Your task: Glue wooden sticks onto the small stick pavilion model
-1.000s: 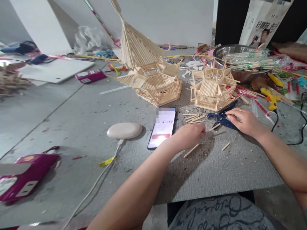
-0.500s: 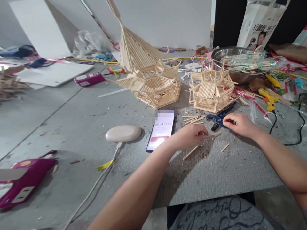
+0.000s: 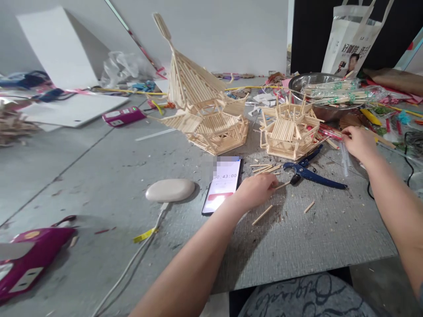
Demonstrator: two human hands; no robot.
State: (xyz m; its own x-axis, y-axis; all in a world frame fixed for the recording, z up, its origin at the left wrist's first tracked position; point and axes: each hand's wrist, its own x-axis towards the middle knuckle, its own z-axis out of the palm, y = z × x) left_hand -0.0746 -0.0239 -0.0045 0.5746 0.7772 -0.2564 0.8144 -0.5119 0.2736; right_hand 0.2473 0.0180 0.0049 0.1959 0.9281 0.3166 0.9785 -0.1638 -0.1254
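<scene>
Head view: my left hand (image 3: 259, 189) pinches a stick (image 3: 283, 185) near one end, presumably so fingers clear the cutter (image 3: 323, 178); my right hand (image 3: 358, 143) meets red packaging (image 3: 330, 131), grip unclear.

A stick (image 3: 282, 185) pointing toward two o'clock is being held near blue cutters (image 3: 307, 172) by the left hand (image 3: 257, 190).

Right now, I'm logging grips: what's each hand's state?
Left hand: closed, holding a thin wooden stick.
Right hand: at the red packaging; whether it grips cannot be told.
</scene>
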